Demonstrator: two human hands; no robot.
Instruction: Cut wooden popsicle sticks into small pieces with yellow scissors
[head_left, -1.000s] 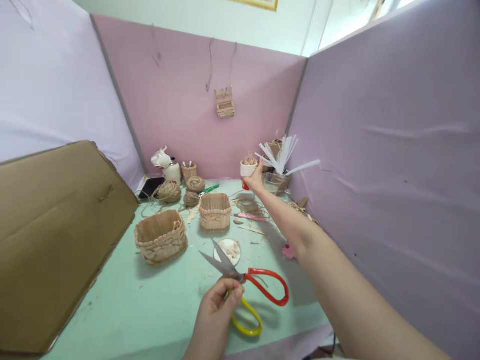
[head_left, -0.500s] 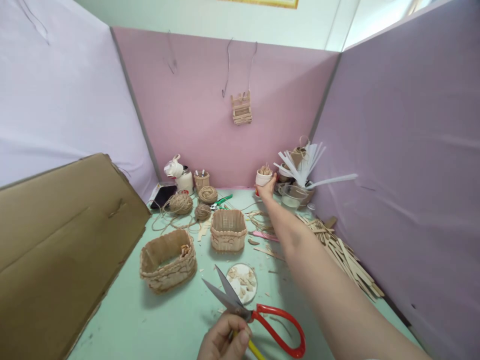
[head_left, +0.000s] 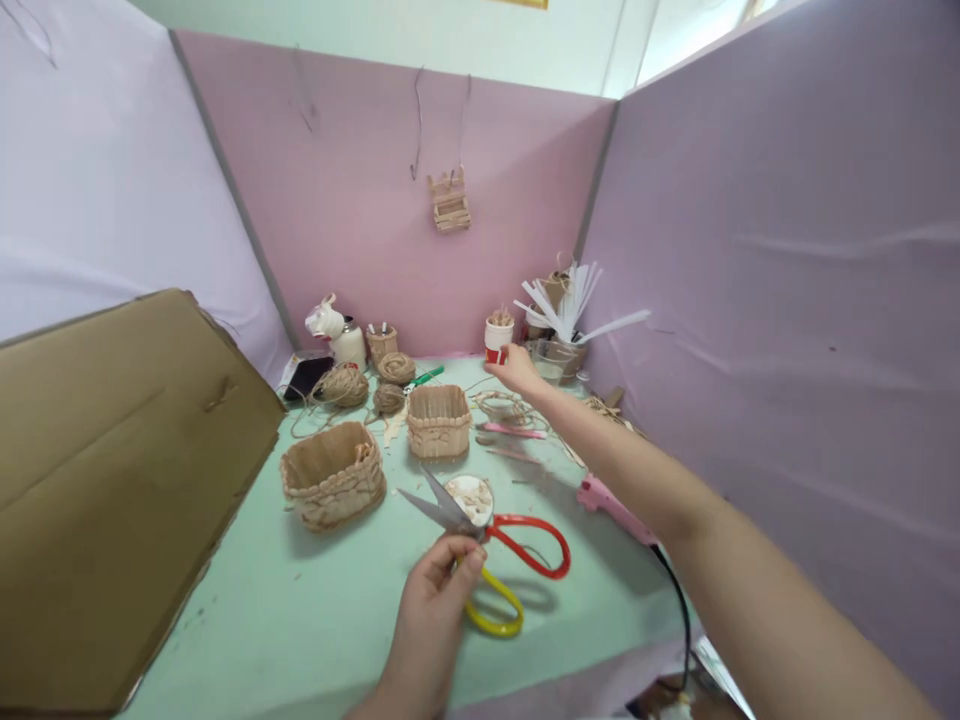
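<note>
My left hand (head_left: 442, 585) is closed on a pair of scissors (head_left: 450, 515), pinching the yellow handle just below the pivot. The blades stand apart and point up and left; the other handle is red. At the back of the table, my right hand (head_left: 516, 368) reaches forward with its fingers drawn together, just in front of a white and red cup (head_left: 498, 338) full of small wooden pieces. Whatever is in those fingers is too small to make out. Beneath the blades lies a round white dish (head_left: 474, 497) of wood scraps. Two wooden baskets, a left one (head_left: 334, 480) and a middle one (head_left: 439, 425), stand beyond.
Twine balls (head_left: 343, 385) and green-handled pliers (head_left: 427, 378) lie at the back. A pink glue gun (head_left: 615, 508) with a black cord rests under my right forearm. White strips (head_left: 574, 300) stand in a pot. Large cardboard (head_left: 135, 480) leans at left.
My right hand has come off the cup's side and drawn a little lower in front of it. The view has shifted, so the glue gun and table edge now show. The scissors stay in my left hand.
</note>
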